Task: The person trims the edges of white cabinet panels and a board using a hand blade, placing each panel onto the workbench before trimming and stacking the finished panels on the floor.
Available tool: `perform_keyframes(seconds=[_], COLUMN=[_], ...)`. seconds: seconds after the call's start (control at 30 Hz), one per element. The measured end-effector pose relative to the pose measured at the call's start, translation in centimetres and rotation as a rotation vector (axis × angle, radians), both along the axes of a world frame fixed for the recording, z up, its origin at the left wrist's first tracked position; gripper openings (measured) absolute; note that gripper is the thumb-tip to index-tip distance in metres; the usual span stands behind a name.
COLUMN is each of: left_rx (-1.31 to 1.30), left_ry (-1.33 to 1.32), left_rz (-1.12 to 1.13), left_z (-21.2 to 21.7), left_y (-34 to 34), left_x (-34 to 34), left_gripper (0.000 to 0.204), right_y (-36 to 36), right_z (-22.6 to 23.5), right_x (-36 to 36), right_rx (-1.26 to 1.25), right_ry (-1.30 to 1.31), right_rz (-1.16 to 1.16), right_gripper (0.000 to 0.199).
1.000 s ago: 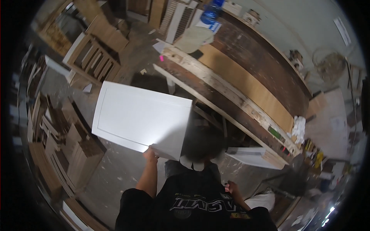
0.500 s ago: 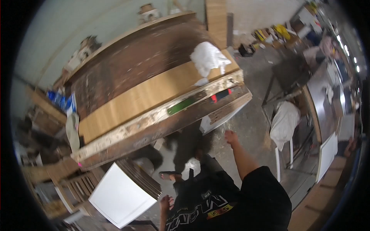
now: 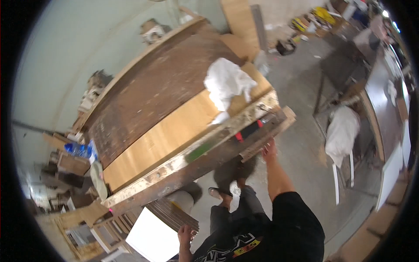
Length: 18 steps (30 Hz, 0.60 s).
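Nearest us, our left hand (image 3: 187, 235) grips the right edge of a white panel (image 3: 152, 238) low at our left, its long axis running down-left. Our right hand (image 3: 269, 150) rests loosely open beside the workbench (image 3: 174, 109) corner. Farther on, a white cloth (image 3: 227, 83) lies on the bench, and a blue bottle (image 3: 78, 149) sits at its left end.

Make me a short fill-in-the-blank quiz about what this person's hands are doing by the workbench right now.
1. The left hand grips the edge of a flat ____ panel.
2. The right hand reaches out to the end of the wooden ____.
3. A crumpled ____ cloth lies on top of the workbench.
4. A blue plastic ____ lies at the workbench's far left end.

Missing words: white; workbench; white; bottle
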<state>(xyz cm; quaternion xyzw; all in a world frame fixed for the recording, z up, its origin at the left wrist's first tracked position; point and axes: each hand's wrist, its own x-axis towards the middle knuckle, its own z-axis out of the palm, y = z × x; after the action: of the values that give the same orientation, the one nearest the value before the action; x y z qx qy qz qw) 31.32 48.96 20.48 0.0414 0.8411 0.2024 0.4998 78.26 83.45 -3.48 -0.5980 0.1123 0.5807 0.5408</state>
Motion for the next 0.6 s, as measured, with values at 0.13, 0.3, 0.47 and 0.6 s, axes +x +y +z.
perform_keyframes(seconds=[0.13, 0.3, 0.47, 0.6], left_rx=[0.251, 0.654, 1.113, 1.383], left_ry=[-0.064, 0.095, -0.081, -0.506], left_rz=[-0.144, -1.013, -1.180, -0.701], left_z=[-3.1, -7.1, 4.8, 13.4], left_y=[0.6, 8.8, 19.6, 22.0], left_x=[-0.5, 5.0, 10.5, 10.8], left_gripper=[0.041, 0.059, 0.081, 0.050], right_y=[-4.7, -11.5, -10.8, -8.0], right_z=[-0.3, 10.3, 36.7, 44.5], right_x=[1.5, 4.4, -5.7, -9.7], right_rx=[0.252, 0.146, 0.668, 1.140], right_ry=[0.090, -0.006, 0.288, 0.564], right_rz=[0.083, -0.070, -0.002, 0.416], right_gripper=[0.039, 0.044, 0.052, 0.074])
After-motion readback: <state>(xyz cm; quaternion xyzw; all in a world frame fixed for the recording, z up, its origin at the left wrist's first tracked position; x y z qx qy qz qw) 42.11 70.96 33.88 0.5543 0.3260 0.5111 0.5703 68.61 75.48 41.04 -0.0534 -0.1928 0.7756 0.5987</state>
